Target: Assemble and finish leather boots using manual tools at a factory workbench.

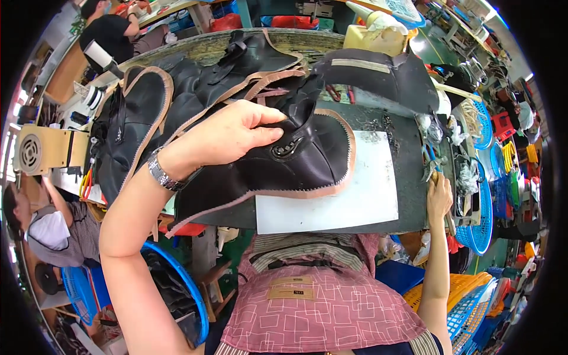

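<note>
Pinching a black shoe upper (296, 157) above the white board (355, 195), the left hand (228, 136) closes its fingers; the right hand (439, 195) grips a tool handle (449, 222) at the bench's edge.

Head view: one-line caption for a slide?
Left hand lifts a black shoe upper above the white board; right hand reaches for tools.

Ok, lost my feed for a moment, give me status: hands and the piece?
Left hand gripping black leather piece, lifted over white board. Right hand at table edge by scissors. More black pieces piled behind.
</note>
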{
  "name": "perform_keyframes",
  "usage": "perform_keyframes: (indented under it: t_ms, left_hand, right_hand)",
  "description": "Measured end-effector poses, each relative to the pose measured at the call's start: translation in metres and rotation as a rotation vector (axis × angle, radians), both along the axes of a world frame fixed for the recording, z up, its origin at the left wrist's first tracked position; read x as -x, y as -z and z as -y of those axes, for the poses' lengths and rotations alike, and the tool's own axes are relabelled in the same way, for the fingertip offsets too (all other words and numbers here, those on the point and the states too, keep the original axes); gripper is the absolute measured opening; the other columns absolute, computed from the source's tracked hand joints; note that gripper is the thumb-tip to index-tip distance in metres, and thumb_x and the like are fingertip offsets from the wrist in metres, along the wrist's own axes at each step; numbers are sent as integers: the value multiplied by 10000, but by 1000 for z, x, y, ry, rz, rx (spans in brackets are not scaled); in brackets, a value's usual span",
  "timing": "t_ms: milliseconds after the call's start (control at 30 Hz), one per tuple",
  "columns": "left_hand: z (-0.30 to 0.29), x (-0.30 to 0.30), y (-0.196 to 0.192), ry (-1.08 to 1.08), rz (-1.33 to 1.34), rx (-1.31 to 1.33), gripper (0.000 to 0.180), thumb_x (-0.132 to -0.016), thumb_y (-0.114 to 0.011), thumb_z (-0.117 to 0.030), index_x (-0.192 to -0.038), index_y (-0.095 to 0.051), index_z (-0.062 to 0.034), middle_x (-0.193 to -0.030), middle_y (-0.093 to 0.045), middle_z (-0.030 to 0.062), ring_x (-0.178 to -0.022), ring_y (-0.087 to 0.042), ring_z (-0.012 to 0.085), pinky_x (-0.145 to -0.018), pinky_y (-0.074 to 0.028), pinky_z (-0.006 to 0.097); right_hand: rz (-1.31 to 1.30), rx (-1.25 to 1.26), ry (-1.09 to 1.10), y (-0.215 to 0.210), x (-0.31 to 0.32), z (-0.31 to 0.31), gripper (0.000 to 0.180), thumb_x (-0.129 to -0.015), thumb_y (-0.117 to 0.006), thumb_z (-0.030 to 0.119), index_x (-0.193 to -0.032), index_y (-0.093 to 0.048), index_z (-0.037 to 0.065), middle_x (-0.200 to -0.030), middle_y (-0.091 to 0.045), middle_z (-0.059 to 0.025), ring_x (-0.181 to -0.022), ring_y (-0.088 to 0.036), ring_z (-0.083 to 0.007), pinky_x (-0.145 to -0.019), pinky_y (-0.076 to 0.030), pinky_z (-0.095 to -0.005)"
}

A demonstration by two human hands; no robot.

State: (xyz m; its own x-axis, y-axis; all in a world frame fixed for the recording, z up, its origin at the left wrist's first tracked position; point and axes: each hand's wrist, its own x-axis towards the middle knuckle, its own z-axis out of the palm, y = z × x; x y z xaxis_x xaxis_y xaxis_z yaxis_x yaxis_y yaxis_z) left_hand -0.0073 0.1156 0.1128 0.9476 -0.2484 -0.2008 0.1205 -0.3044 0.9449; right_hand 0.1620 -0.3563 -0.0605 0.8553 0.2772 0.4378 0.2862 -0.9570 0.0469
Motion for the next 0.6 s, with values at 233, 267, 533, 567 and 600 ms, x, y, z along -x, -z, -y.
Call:
perform_keyframes:
  t_ms: [233,267,533,567,600]
  left_hand:
    - [-141,92,-52,-647,219,-355,352,-900,-570,-128,-1209,-546,38,-1038,-614,-1,-931,-554,76,-846,-430,229]
    - [-191,116,-39,-719,294,-336,377,-915,-564,-138,-1244,-516,39,-1092,-596,-7,-970,-531,60,-882,-404,210]
    - [-266,138,42,-950,518,-1690,363,-853,-593,-161,-1196,-554,-50,-1116,-615,173,-1031,-585,325,-860,-458,408]
    - [-221,87,45,-931,641,-1354,328,-845,-598,-154,-1161,-590,-65,-1111,-626,152,-1017,-600,303,-857,-471,382]
    - [-157,46,43,-974,538,-1033,304,-836,-609,-157,-1126,-618,-65,-1109,-633,129,-1022,-607,267,-869,-472,346]
  right_hand:
    - [130,-191,28,-22,8,-3,264,-809,-614,101,-1069,-565,91,-972,-607,-103,-871,-593,-317,-717,-469,-390]
    - [136,-205,35,-29,8,-6,249,-788,-615,62,-1032,-569,78,-951,-619,-114,-855,-604,-319,-710,-471,-376]
    - [87,-389,-377,-81,22,-113,261,-667,-624,-53,-902,-575,48,-789,-585,-126,-734,-590,-309,-643,-448,-361]
    - [82,-405,-413,-79,27,-121,249,-663,-610,-65,-882,-567,44,-761,-565,-128,-706,-573,-309,-622,-434,-368]
    - [54,-441,-420,-79,30,-128,245,-661,-610,-67,-877,-567,40,-759,-565,-127,-705,-571,-309,-618,-431,-366]
